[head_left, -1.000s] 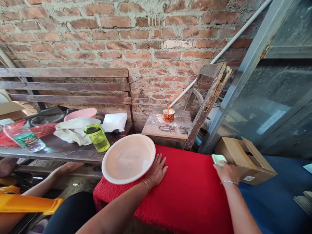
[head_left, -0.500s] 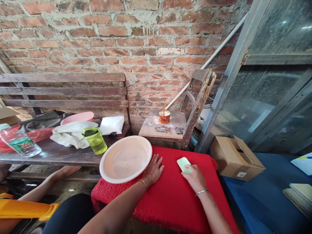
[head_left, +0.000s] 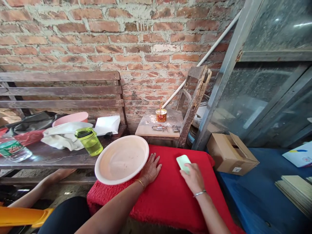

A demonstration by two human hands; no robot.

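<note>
My left hand (head_left: 150, 169) lies flat on the red fleecy cloth (head_left: 168, 198), fingers stretched and a little apart, just right of the pale pink basin (head_left: 122, 159). A gold-coloured bracelet is on that wrist. The basin rests on the cloth's left part; only a few specks show inside it. My right hand (head_left: 195, 178) is closed around the near end of a pale green block with rounded corners (head_left: 183, 161), held on or just over the cloth. Its underside is hidden, so its exact kind is unclear. A silver bracelet circles the right wrist.
A wooden bench (head_left: 58, 159) at left bears a green bottle (head_left: 90, 141), a water bottle (head_left: 14, 150) and white cloth (head_left: 65, 136). Behind, padlocks (head_left: 175, 129) and an incense tin (head_left: 161, 115) sit on a chair. A cardboard box (head_left: 232, 154) stands at right. Another person's arm (head_left: 46, 185) shows lower left.
The view has shifted slightly to the right, so most things sit further left. My left hand stays flat beside the basin; my right hand still holds the green block, with little visible movement.
</note>
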